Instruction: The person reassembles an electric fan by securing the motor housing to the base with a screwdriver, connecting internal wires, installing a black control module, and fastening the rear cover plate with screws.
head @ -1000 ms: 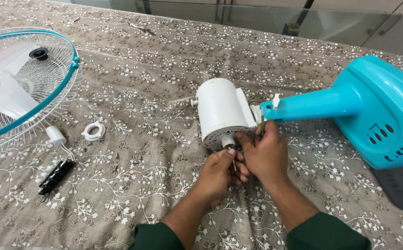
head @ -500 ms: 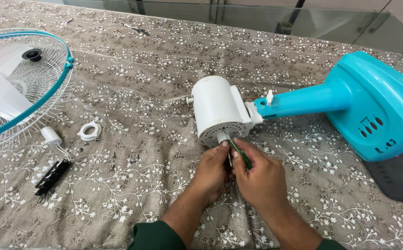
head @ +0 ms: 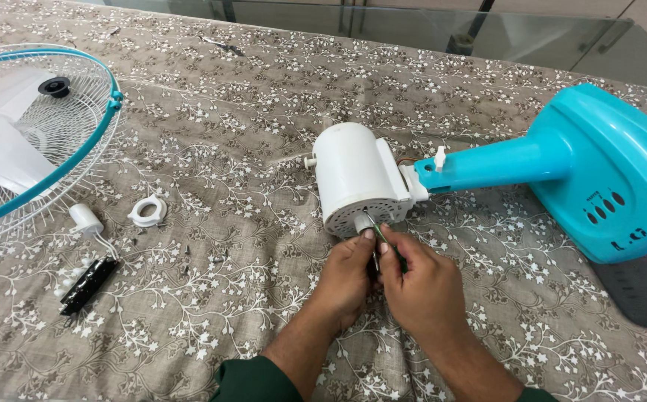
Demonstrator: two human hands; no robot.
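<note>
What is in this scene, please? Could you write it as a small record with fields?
Surface: table under a grey floral cloth
Left hand: fingers at the shaft end of the white motor housing
Right hand: holds a thin green-handled screwdriver, tip at the housing's front
Attached: turquoise fan stand, lying on its side
Far left: fan guard with turquoise rim
Loose parts: white ring nut, white cap, black switch strip

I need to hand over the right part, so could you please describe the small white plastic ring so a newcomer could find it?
Start at the fan guard with the teal rim at the cloth's left edge. Just right of its lower rim lies the white ring, beside a white cap. Unlike the cap, the ring is flat and open through the middle.
</note>
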